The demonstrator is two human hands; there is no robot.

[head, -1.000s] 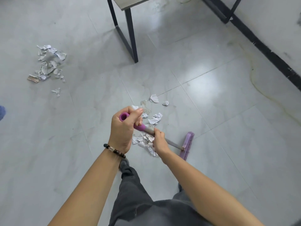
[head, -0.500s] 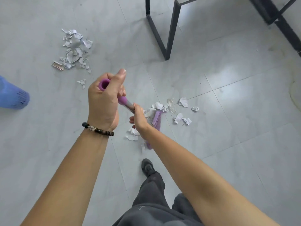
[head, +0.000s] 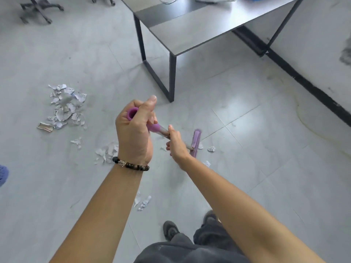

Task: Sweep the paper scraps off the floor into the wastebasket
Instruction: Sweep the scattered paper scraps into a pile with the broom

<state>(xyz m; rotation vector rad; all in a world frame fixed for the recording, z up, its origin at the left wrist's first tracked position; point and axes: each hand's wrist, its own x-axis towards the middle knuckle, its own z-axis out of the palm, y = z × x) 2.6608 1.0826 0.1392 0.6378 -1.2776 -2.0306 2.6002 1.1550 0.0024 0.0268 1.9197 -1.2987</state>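
Head view shows my left hand (head: 133,137) wrapped round the purple top of the broom (head: 195,141), thumb sticking up. My right hand (head: 176,147) is curled tight round the stick lower down. Both hands hold on, and neither is open.

The broom head sits on the floor (head: 266,168) at 3 o'clock from my hands. To sweep well, I think I should press it flat and pull short, soft strokes toward 9 o'clock. I would catch the loose bits (head: 211,149) beside the broom head first, so none fly off.

The paper scraps (head: 65,105) are white, torn and crumpled, and they look very light. The big pile lies at 10 o'clock. A small pile (head: 106,151) sits just beside my left wrist. A few more lie near my shoes (head: 171,230) at 6 o'clock. A blue edge (head: 2,175) far out at 9 o'clock may be the wastebasket, but I cannot tell.
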